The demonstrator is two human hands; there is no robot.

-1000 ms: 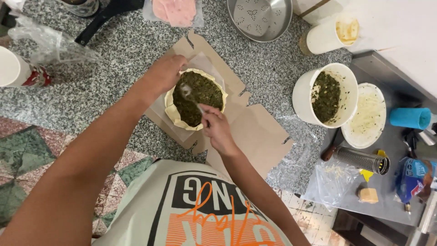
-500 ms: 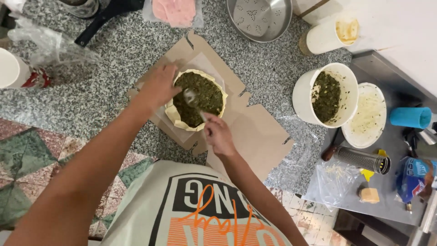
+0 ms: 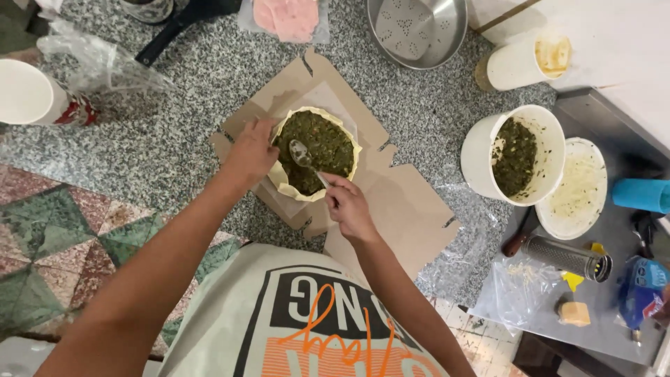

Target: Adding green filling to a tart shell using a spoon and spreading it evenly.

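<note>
1. The right hand [image 3: 349,207] is closed around the handle of a metal spoon [image 3: 306,158], whose bowl lies on the dark green filling [image 3: 322,143] inside a round of pale dough [image 3: 286,183].
2. The left hand [image 3: 250,150] lies with curled fingers against the left rim of the dough, touching it; whether it pinches the edge cannot be told.
3. The dough sits on a flattened brown cardboard box [image 3: 405,209] near the front edge of the speckled grey counter [image 3: 174,126], roughly at its middle.
4. Toward the counter's right end stands a white bucket [image 3: 481,150] with more green filling, its white lid [image 3: 576,188] just beside it.
5. At the back edge are a perforated metal bowl [image 3: 419,28], a white tub [image 3: 516,63] and pink slices in plastic [image 3: 286,15].
6. A white cup [image 3: 28,91] stands at the left end.
</note>
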